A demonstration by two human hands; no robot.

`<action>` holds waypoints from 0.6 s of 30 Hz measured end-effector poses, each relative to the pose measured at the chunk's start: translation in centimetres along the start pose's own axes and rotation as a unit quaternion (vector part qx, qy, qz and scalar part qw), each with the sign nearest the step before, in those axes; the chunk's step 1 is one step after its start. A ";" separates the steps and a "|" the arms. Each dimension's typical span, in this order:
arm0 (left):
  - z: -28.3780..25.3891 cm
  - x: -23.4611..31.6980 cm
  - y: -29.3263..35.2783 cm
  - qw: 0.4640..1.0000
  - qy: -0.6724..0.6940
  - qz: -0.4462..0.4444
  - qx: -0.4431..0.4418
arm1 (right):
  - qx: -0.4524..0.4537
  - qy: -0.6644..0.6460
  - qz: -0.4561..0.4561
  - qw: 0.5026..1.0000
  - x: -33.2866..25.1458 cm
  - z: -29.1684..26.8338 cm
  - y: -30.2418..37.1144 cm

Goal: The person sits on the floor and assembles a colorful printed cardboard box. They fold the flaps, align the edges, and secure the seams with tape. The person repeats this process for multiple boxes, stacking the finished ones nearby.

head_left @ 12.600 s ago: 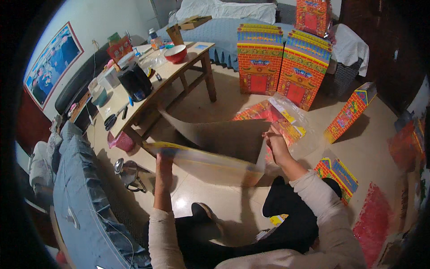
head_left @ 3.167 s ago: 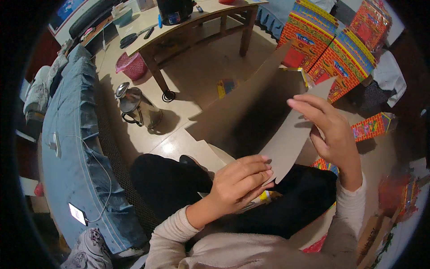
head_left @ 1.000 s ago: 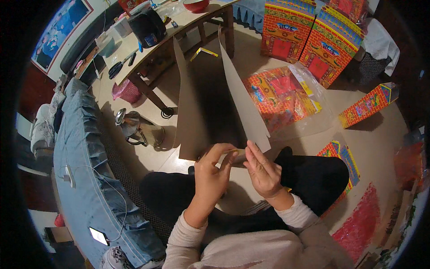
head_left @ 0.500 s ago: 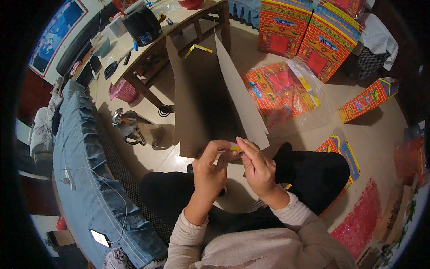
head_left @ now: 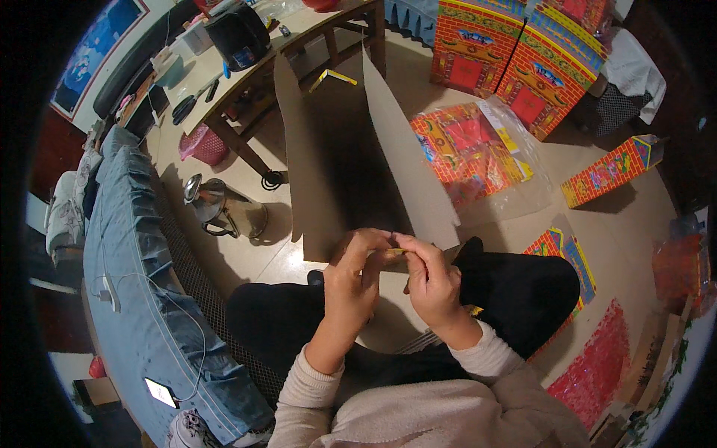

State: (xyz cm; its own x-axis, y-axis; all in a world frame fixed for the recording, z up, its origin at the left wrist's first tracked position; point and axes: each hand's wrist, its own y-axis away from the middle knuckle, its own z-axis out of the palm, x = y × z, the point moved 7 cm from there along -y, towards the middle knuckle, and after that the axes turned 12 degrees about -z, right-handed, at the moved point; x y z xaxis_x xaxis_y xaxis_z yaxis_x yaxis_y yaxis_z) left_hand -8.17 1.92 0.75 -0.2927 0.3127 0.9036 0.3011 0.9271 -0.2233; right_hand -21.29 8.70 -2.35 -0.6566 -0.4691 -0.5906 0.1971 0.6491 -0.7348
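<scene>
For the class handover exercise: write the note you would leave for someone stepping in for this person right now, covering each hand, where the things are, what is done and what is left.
Left hand: fingers pinched on the near edge of the folded brown cardboard sheet, which stands on the floor in a V.
Right hand: meets the left at the same edge, pinching a small yellow strip; what it is cannot be made out.
Around: two finished red-and-yellow brick-printed paper houses stand beyond; flat printed sheets in clear plastic lie to the right.
Done: sheet folded and upright.
Left: the near edges seem not yet joined; the sheet is not yet a closed box.
</scene>
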 end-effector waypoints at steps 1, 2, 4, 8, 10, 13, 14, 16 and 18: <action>-0.1 0.4 0.0 1.000 -0.003 0.016 0.000 | 0.012 -0.029 0.020 0.999 -0.3 0.2 0.1; -0.2 0.8 0.0 0.999 -0.006 0.032 0.001 | 0.023 -0.058 0.039 0.997 -0.5 0.3 0.2; -0.3 1.1 0.2 0.999 -0.018 0.045 0.004 | 0.023 -0.101 0.083 0.991 -0.5 0.4 0.1; -0.6 1.1 0.3 1.000 -0.020 0.005 -0.005 | -0.024 -0.126 0.095 0.987 -0.5 0.8 -0.2; -0.6 0.9 0.2 1.000 -0.001 -0.018 -0.023 | -0.022 -0.129 0.084 0.988 -0.5 0.9 0.0; -0.4 0.5 0.2 0.998 0.031 -0.017 -0.050 | -0.012 -0.141 0.079 0.987 -0.6 1.0 -0.2; -0.4 0.5 -0.1 0.998 0.039 -0.005 -0.054 | -0.008 -0.147 0.079 0.986 -0.7 1.0 -0.3; -0.1 0.4 -0.6 0.993 0.082 -0.008 -0.081 | -0.005 -0.151 0.074 0.986 -0.5 1.2 -0.2; 0.4 0.2 -1.1 0.980 0.150 -0.035 -0.128 | 0.000 -0.158 0.076 0.985 -0.4 1.3 -0.2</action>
State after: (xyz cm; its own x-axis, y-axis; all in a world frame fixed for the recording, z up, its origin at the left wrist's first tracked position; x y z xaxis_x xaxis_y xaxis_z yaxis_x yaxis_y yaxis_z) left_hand -8.92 1.03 1.03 -0.0526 0.1390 0.9889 0.5189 0.8499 -0.0919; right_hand -20.15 8.01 -2.43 -0.3606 -0.5288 -0.7684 0.2765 0.7261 -0.6295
